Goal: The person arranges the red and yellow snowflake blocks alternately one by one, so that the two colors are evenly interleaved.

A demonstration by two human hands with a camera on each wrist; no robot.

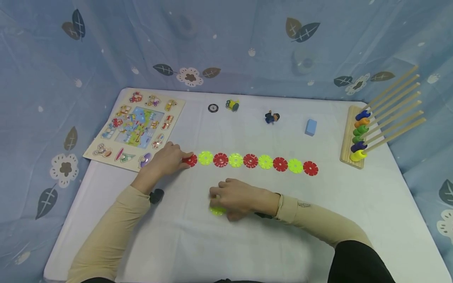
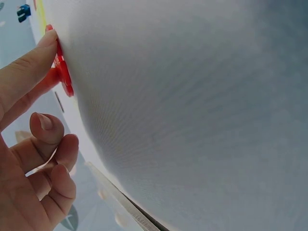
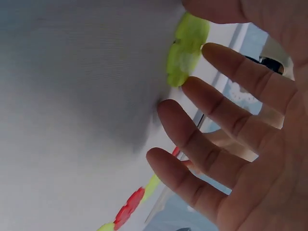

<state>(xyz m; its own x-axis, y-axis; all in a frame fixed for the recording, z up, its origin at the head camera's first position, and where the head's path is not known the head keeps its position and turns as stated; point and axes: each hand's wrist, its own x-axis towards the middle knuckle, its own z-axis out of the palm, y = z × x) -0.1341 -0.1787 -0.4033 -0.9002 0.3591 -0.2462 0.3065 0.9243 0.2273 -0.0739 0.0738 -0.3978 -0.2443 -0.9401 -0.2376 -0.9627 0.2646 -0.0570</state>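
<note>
My left hand (image 1: pixel 167 159) pinches a red notched plastic disc (image 1: pixel 192 160) between thumb and forefinger, at the left end of a row of discs. In the left wrist view its other fingers curl loosely below the red disc (image 2: pixel 62 72). Nearer the body, my right hand (image 1: pixel 235 198) holds a yellow-green notched disc (image 1: pixel 218 211) low over the table. From the right wrist, thumb and fingertips show at the edges of this yellow-green disc (image 3: pixel 187 48). In the head view the hand covers much of it.
Red and yellow-green discs (image 1: pixel 250 161) alternate along the row. A wooden puzzle board (image 1: pixel 92 148) lies at left. A black ring (image 1: pixel 213 108), yellow-green toy (image 1: pixel 232 105), toy figure (image 1: pixel 271 117) and blue block (image 1: pixel 310 127) sit behind. The wooden peg stand (image 1: pixel 347 137) bears coloured beads at right.
</note>
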